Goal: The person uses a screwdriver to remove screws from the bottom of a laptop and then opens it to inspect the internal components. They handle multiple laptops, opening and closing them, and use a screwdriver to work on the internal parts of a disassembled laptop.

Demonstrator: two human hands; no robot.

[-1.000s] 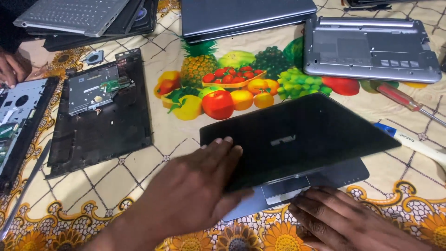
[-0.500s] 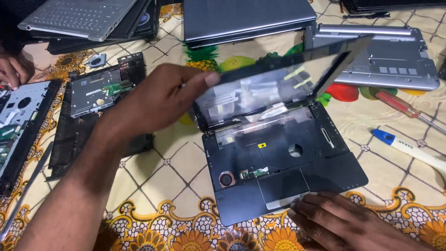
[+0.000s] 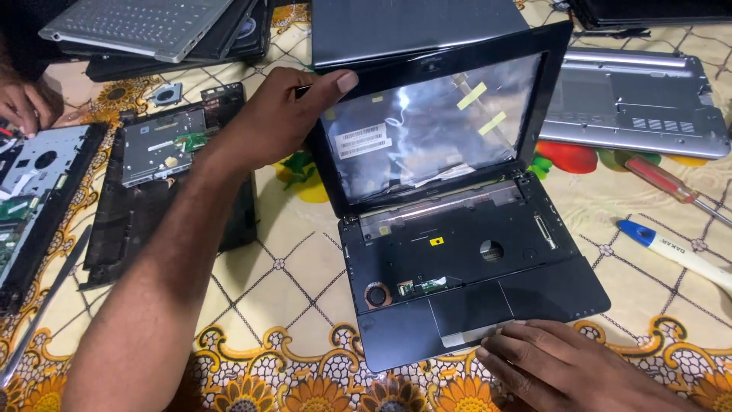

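Head view, item one: small black plastic laptop with its keyboard removed (image 3: 465, 267), lying open on the yellow patterned tablecloth (image 3: 290, 290) in front of us. Our left hand (image 3: 278, 114) pinches the upper left corner of its lid, thumb across the top edge; our right hand (image 3: 557, 366) lies flat with fingers spread on the front edge of the base, pressing rather than closing on anything.

Handling, as we judge it: light, stiff in the base, thin and breakable at the lid and hinges; the glossy foil-backed panel looks fragile. Best taken by the bezel corners and the palm rest, not the panel or the exposed deck.

Beyond the left grip: a stripped black chassis with a grey metal drive plate (image 3: 164, 149). Beyond the right grip: a silver laptop base turned underside up (image 3: 633, 103), a red-handled screwdriver (image 3: 663, 181), a blue-and-white tool (image 3: 671, 252).

Hard to make out: hinge condition, small connectors in the deck. Another person's hand (image 3: 23, 103) is cut off at the frame edge.
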